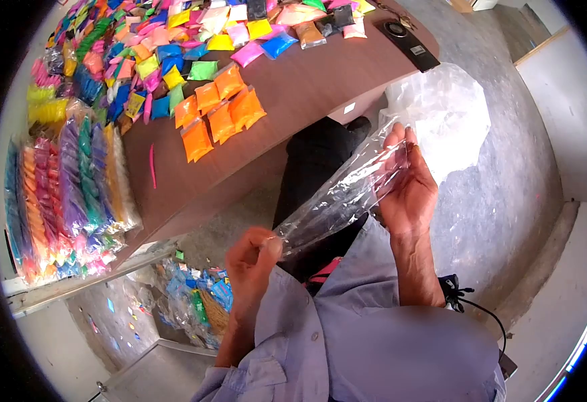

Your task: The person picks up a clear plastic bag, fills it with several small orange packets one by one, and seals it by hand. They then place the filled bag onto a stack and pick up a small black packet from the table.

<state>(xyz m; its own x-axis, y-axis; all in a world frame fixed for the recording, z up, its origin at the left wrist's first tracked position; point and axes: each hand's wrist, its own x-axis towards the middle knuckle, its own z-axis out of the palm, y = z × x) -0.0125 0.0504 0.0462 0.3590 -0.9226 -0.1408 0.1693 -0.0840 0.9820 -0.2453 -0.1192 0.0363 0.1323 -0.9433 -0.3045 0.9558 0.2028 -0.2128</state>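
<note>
A long clear plastic bag [337, 194] stretches between my hands above my lap. My left hand [253, 258] is closed, pinching the bag's lower left end between thumb and fingers. My right hand [407, 184] supports the upper right end, palm up, with its fingers fairly straight and the film lying across them. The bag looks see-through, with nothing visible inside. On the brown table [293, 107] in front of me lies a small group of orange packets [223, 110].
Many small coloured packets [172, 57] cover the table's far side. Bundled bags of coloured packets [72, 194] stand at its left. A black device [407, 43] and a pink strip [152, 166] lie on top. A large whitish plastic bag [444, 120] is beyond my right hand. Litter [196, 295] is lower left.
</note>
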